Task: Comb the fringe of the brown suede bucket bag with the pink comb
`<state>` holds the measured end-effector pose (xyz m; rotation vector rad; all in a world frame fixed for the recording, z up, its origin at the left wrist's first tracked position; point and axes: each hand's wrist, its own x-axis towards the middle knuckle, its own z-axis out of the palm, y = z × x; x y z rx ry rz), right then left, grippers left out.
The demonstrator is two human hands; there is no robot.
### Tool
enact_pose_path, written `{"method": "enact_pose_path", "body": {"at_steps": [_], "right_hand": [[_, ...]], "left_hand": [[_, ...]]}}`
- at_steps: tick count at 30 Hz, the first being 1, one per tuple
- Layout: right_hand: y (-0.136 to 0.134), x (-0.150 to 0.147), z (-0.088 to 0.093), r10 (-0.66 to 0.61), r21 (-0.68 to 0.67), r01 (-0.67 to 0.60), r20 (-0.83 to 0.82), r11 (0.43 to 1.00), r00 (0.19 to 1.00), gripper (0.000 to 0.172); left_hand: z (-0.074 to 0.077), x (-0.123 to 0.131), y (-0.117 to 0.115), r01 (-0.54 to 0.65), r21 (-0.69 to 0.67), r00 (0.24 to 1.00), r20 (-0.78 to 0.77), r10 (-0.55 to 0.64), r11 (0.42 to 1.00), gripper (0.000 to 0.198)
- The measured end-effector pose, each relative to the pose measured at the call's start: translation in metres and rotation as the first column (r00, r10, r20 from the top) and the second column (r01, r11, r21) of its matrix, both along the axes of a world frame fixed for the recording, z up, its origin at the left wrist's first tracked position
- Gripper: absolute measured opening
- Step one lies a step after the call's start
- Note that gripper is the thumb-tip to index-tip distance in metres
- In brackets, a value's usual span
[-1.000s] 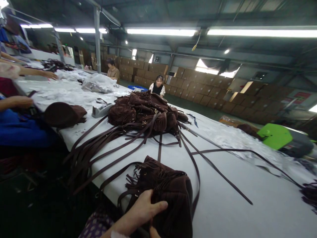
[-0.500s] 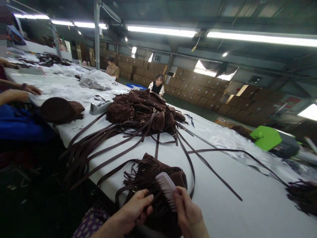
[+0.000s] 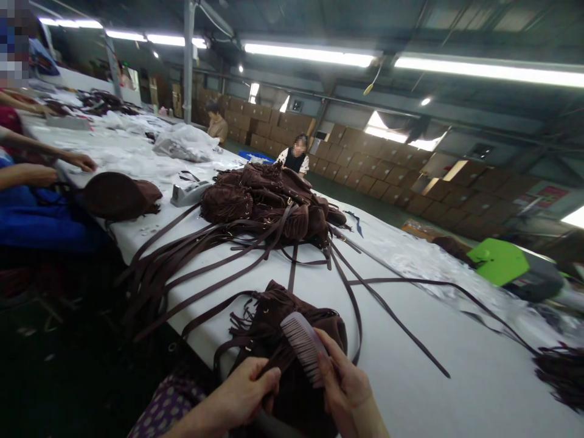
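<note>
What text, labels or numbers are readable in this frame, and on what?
Nothing legible.
Red-and-white sign on the far right wall: too blurred to read.
Cardboard boxes: print, if any, too small.
Comb, fringed bag: no markings show.

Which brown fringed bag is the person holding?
The lone bag nearest the camera: left hand grips it, right hand holds a comb on it; other bags lie piled behind.

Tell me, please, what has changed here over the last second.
The right hand came into view holding a pink comb and brought it to the fringed bag. The left hand still grips that bag; the pile of bags lies as before.
</note>
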<state>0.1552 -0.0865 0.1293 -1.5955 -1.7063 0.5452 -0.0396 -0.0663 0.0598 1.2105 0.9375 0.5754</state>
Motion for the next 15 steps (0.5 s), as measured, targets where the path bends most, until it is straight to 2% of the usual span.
{"method": "enact_pose_path", "body": {"at_steps": [2, 4, 8, 10, 12, 14, 15], "right_hand": [[0.000, -0.009, 0.004, 0.038, -0.010, -0.038, 0.017, 0.999, 0.999, 0.050], [-0.002, -0.019, 0.001, 0.100, -0.056, -0.097, 0.067, 0.994, 0.993, 0.049], [-0.006, -0.037, -0.022, 0.317, -0.266, -0.271, 0.148, 0.925, 0.937, 0.053], [-0.007, -0.043, -0.030, 0.358, -0.302, -0.350, -0.028, 0.887, 0.933, 0.050], [-0.005, -0.047, -0.029, 0.275, -0.287, -0.388, -0.365, 0.876, 0.890, 0.043], [-0.002, -0.047, -0.020, 0.094, -0.322, -0.412, -0.681, 0.852, 0.726, 0.043], [-0.001, -0.045, -0.013, 0.002, -0.345, -0.430, -0.778, 0.834, 0.628, 0.046]], "left_hand": [[0.006, -0.004, -0.002, 0.001, 0.128, 0.998, -0.066, 0.007, 0.992, 0.048], [0.016, -0.009, -0.004, -0.007, 0.270, 0.989, -0.141, 0.047, 0.963, 0.041], [0.039, -0.014, 0.002, 0.025, 0.455, 0.943, -0.305, 0.129, 0.890, 0.037], [0.050, -0.016, 0.008, 0.040, 0.483, 0.922, -0.355, 0.154, 0.874, 0.039], [0.061, -0.020, 0.016, -0.019, 0.495, 0.940, -0.287, 0.185, 0.869, 0.037], [0.073, -0.029, 0.023, -0.225, 0.461, 0.954, -0.073, 0.289, 0.859, 0.034], [0.078, -0.033, 0.026, -0.351, 0.412, 0.931, 0.056, 0.361, 0.841, 0.033]]}}
